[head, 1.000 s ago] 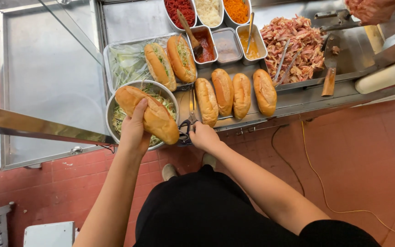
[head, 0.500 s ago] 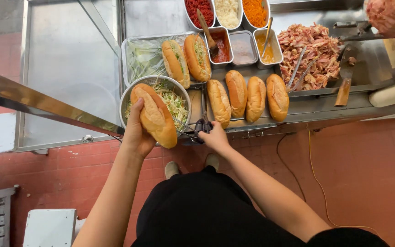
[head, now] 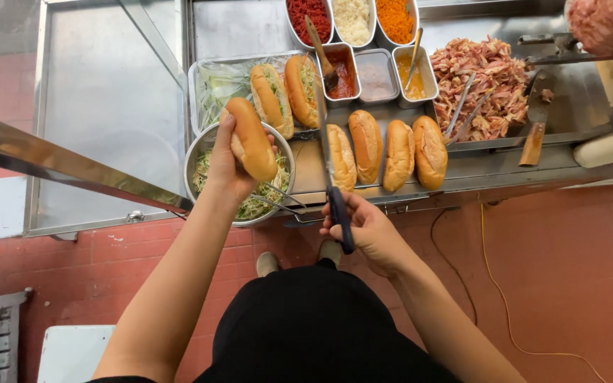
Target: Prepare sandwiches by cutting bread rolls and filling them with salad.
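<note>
I'm seeing the left hand [head: 227, 164] wrapping a bread roll [head: 251, 140], fingers curled round it, holding it above the metal bowl [head: 200, 145] of shredded greens. The right hand [head: 367, 228] is clenching the black handle of a long knife [head: 329, 163], blade pointing away over the counter toward four rolls [head: 384, 145] lying side by side. Risk I'm flagging: the blade is passing near the left wrist, so a slip could be nicking it. The roll is gripped at one end only, so it could be tipping into the greens. The tongs [head: 278, 200] in the bowl are sitting close to the knife's path and could be snagging.
</note>
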